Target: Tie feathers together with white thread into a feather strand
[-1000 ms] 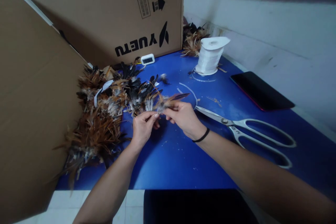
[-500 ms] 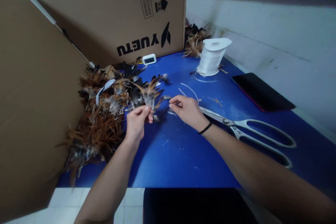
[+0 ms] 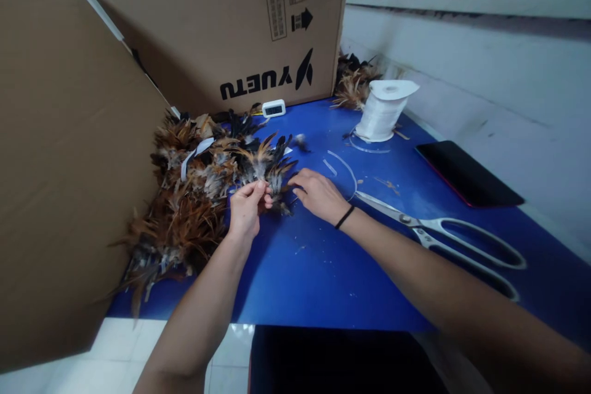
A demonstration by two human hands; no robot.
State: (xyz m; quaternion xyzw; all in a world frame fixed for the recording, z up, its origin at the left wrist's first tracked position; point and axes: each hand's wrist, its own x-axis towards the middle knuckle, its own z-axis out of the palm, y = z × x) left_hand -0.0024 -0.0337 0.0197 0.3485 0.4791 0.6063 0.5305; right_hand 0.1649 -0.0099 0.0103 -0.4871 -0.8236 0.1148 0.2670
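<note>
My left hand [image 3: 248, 206] pinches a small bunch of brown and grey feathers [image 3: 259, 163] by its lower end, thumb against forefinger. Just to the right is my right hand [image 3: 319, 196], with a black band at the wrist. Its fingers are half curled, thumb and forefinger apart, close to some dark loose feathers [image 3: 282, 203]; I see nothing held in it. A large heap of brown and black feathers [image 3: 184, 215] lies left of my left hand. Large metal scissors [image 3: 418, 221] lie by my right forearm.
Cardboard boxes [image 3: 198, 31] wall off the left and back of the blue table [image 3: 314, 283]. A white spool [image 3: 382, 114], clear cord pieces [image 3: 348, 166], a dark phone-like slab [image 3: 468, 172] and a small white digital display [image 3: 274, 108] lie around. More feathers [image 3: 355, 83] sit behind the spool.
My right hand has moved left toward the loose feathers, its thumb and forefinger spreading. My left hand keeps its pinch on the bunch. The whole view has shifted slightly.
</note>
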